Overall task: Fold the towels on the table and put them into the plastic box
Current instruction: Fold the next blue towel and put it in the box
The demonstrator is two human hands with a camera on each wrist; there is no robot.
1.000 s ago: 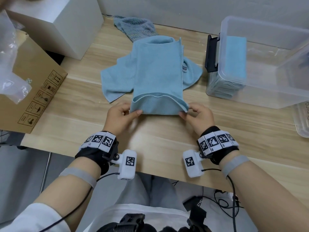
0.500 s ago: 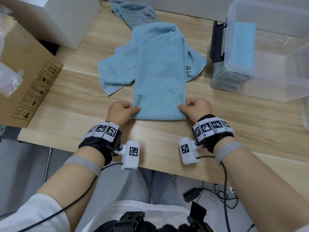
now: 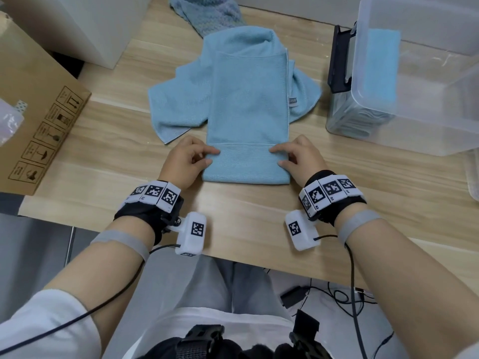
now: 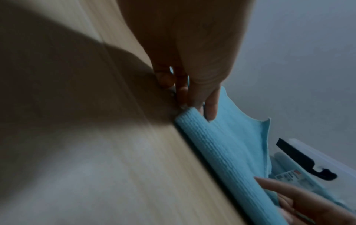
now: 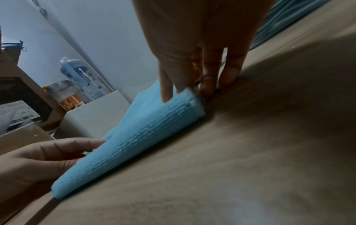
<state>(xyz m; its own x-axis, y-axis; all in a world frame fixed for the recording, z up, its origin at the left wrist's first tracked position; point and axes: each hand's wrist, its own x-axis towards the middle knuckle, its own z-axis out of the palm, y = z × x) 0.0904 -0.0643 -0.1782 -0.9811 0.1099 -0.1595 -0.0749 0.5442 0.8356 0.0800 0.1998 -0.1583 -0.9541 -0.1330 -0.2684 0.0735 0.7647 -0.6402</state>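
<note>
A light-blue ribbed microfibre towel (image 3: pixel 247 112) lies near the front edge of the pale wooden table (image 3: pixel 108 161), its near end turned up into a short fold; the left hand (image 3: pixel 185 161) pinches the fold's left corner, thumb on top; the right hand (image 3: pixel 300 158) pinches the right corner likewise; the clear plastic box (image 3: pixel 425 104) sits at the table's right edge, holding folded blue towels (image 3: pixel 381 66).

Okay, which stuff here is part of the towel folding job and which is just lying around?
Job: light blue towel, left hand, right hand, plastic box, knitted towel.
Lying about: cardboard box, white box, black clip, floor cables.
</note>
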